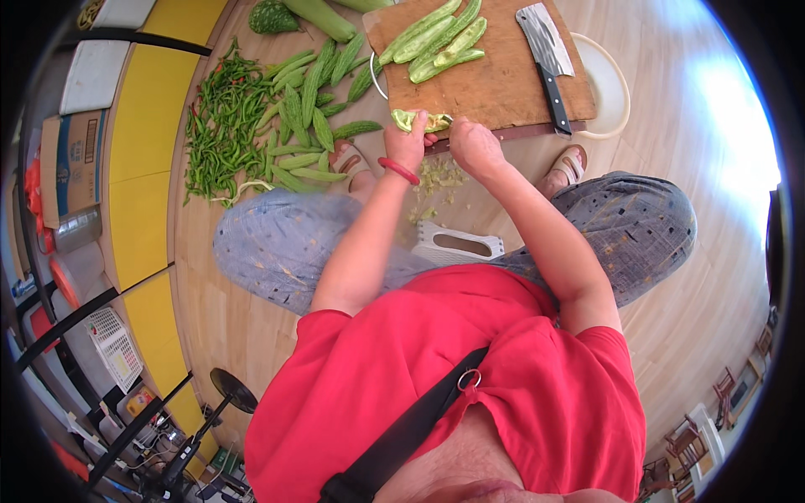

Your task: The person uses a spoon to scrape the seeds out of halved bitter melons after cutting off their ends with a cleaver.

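My left hand, with a red bangle at the wrist, grips a halved bitter melon over the near edge of the wooden cutting board. The melon's hollow, pale inside faces up. Against its right end, my right hand is closed on a small metal tool, mostly hidden by the fingers. Several halved bitter melons lie at the board's upper left. A cleaver with a black handle rests along the board's right side. Pale seeds and pith are scattered on the floor below my hands.
Whole bitter melons lie left of the board, beside a heap of green chillies. Larger green gourds lie farther back. A pale basin sits partly under the board. A white plastic stool stands between my legs; yellow cabinets line the left.
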